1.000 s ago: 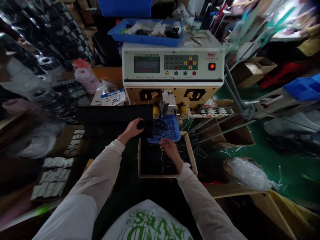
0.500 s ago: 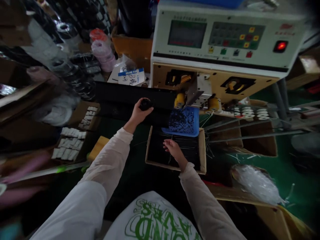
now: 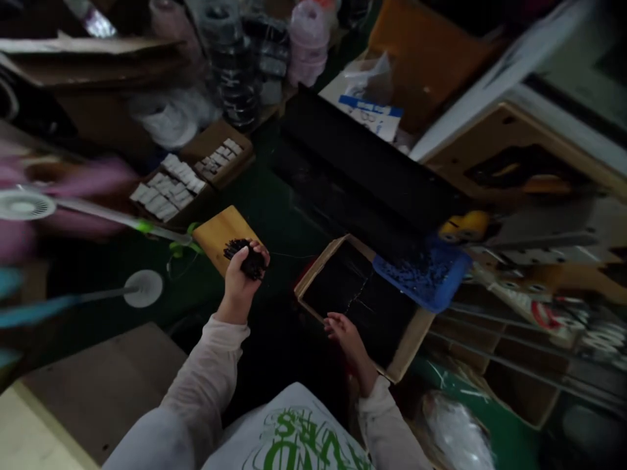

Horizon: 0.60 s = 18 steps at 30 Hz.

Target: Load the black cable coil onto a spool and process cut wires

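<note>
Black wire bundle (image 3: 246,259) sits gripped in the left hand (image 3: 239,282).

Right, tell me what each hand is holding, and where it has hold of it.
The left hand grips a bunch of short black wires around its middle. The right hand appears to hold nothing, resting at the rim of a cardboard tray.

From here I can only partly read the large green lettering (image 3: 298,444) upside down on the white fabric (image 3: 294,408): stylised capitals, with something like "VERS" in one line. The handwriting on the blue-headed paper label (image 3: 371,116) is too blurred to read.
</note>
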{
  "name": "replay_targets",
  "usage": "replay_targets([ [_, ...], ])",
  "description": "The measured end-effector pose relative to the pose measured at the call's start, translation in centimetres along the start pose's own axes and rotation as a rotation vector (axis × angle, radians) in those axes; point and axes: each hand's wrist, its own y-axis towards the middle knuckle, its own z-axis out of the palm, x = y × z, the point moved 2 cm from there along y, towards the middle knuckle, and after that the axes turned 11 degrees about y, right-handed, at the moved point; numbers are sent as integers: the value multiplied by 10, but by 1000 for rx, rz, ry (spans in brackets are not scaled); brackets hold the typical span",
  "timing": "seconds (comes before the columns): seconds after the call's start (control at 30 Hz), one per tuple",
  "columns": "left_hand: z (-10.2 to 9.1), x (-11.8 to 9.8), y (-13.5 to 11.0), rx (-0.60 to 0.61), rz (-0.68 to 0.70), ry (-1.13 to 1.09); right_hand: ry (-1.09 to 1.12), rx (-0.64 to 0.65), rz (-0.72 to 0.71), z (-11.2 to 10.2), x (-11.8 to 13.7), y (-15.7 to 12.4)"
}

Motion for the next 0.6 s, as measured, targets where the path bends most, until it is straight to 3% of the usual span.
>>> replay_targets([
  [0.17,-70,4,-31,-167,47,-169,-85,261,46,71,-5,23],
  [0.3,-109,-4,-26,-207,27,-237,-108,224,115,145,-23,72],
  [0.43,-139,-16,7,-248,-58,-204,-178,102,192,198,-48,160],
  [0.5,-154,-17,31,-267,-134,-149,-229,14,231,210,-63,213],
  [0.6,-182,-6,68,-271,-249,-55,-314,-121,269,211,-88,295],
])
